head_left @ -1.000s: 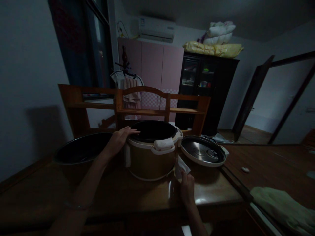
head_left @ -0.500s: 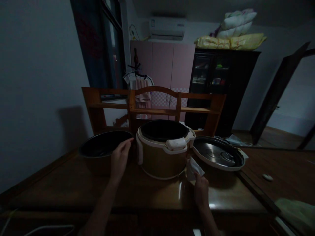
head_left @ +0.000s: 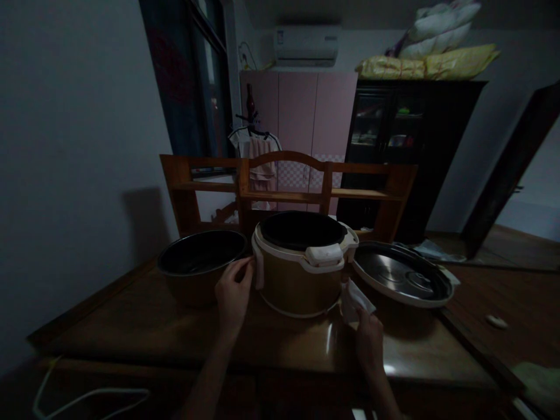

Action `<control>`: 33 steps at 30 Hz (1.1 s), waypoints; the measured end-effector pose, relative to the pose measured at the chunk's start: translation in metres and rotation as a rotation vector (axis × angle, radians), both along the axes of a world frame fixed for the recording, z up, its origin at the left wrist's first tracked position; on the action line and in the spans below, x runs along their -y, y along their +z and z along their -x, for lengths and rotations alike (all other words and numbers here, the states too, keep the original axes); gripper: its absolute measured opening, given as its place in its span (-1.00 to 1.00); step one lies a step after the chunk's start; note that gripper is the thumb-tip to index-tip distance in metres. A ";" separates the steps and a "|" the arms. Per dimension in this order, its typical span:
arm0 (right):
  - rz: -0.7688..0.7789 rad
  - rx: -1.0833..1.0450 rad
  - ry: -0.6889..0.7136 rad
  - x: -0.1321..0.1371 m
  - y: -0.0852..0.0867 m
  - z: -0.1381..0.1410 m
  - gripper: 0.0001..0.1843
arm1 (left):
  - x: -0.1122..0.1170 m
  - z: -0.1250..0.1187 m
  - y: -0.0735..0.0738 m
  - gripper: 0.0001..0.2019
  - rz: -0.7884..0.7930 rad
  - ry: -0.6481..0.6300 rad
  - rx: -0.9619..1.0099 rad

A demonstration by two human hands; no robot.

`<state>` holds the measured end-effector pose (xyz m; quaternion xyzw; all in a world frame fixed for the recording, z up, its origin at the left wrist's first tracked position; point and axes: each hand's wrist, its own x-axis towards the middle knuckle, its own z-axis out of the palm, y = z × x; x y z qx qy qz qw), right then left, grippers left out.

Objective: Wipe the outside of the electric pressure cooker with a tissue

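Observation:
A rice cooker body (head_left: pixel 297 286), gold with a white rim and handles, stands in the middle of the wooden table, its dark inside facing up. My left hand (head_left: pixel 234 291) is beside its left side handle (head_left: pixel 259 268), thumb and fingers pinched together; whether they touch the cooker or hold something small I cannot make out. In my right hand (head_left: pixel 368 335) is a crumpled white tissue (head_left: pixel 355 300), low at the cooker's right side. The dark inner pot (head_left: pixel 192 286) sits left of the cooker. To its right lies the detached lid (head_left: pixel 402 274), metal inner side up.
A wooden shelf rack (head_left: pixel 284 197) rises behind the cooker at the table's (head_left: pixel 297 344) back edge. A wall is close on the left. A small white object (head_left: pixel 496 321) lies at the right, near a pale green bag (head_left: pixel 536 379). The room is dim.
My left hand has dropped from the cooker's upper rim to lower beside its left handle, its fingers more curled. The right hand still holds the tissue. The whole view has shifted slightly.

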<state>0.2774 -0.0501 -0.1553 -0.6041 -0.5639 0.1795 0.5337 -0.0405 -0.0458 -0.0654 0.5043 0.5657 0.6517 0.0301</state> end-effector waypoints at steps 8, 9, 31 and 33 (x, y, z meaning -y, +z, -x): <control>-0.018 0.014 -0.007 0.001 0.001 0.001 -0.34 | -0.025 0.023 0.016 -0.61 0.200 -0.333 0.362; -0.042 0.054 -0.017 0.001 0.000 0.000 -0.34 | -0.026 0.025 0.018 -0.61 0.216 -0.350 0.376; -0.200 0.243 -0.104 0.000 0.000 -0.001 -0.34 | -0.031 0.033 0.029 -0.68 0.299 -0.429 0.486; -0.207 0.242 -0.114 0.001 0.002 0.001 -0.33 | -0.030 0.032 0.029 -0.68 0.291 -0.433 0.493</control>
